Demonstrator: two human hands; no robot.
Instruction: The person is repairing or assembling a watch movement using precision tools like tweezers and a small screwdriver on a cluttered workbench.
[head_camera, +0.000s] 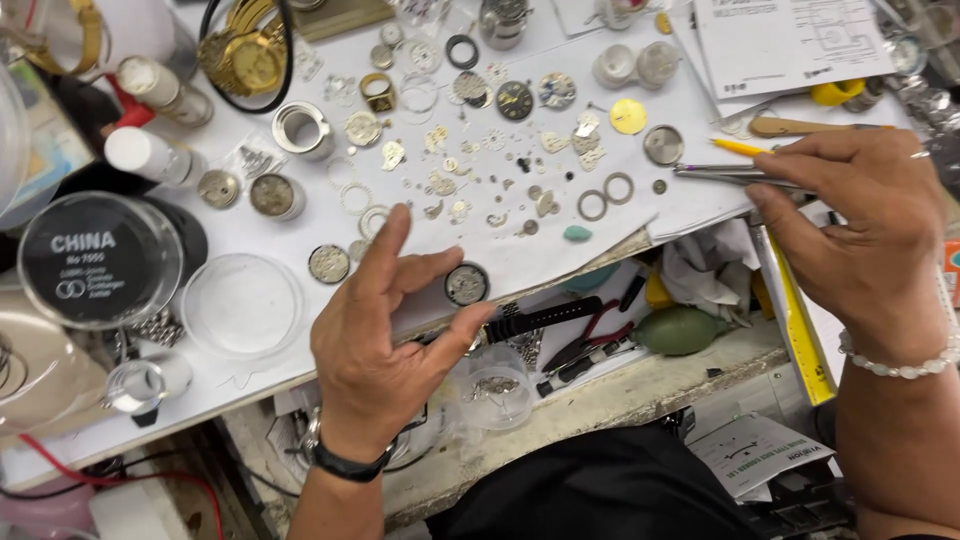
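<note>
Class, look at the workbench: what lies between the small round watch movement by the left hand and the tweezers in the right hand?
In the head view, a small teal blob and two metal rings lie on white paper.

Watch-repair workshop; scattered watch parts (470, 150), tweezers (735, 176)
</note>
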